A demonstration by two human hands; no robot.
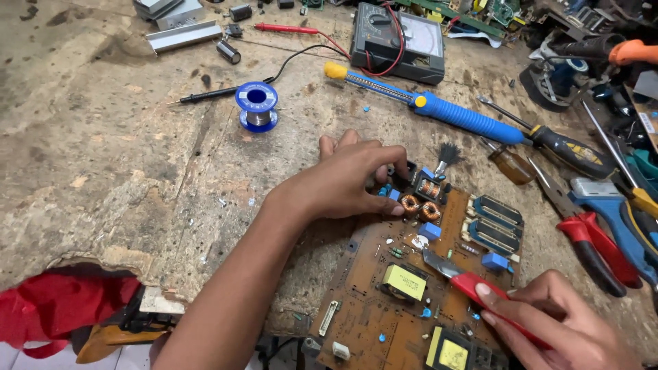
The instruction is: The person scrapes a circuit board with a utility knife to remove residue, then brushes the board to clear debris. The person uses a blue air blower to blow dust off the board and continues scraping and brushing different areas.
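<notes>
A worn, stained wooden workbench (116, 164) fills the view under even light. Its near left edge is broken, showing red cloth (55, 305) and pale floor tiles (20, 356) below.

Bare bench left of the circuit board (411, 301) – pliers (589, 240) and screwdrivers (548, 140) crowd its right
</notes>
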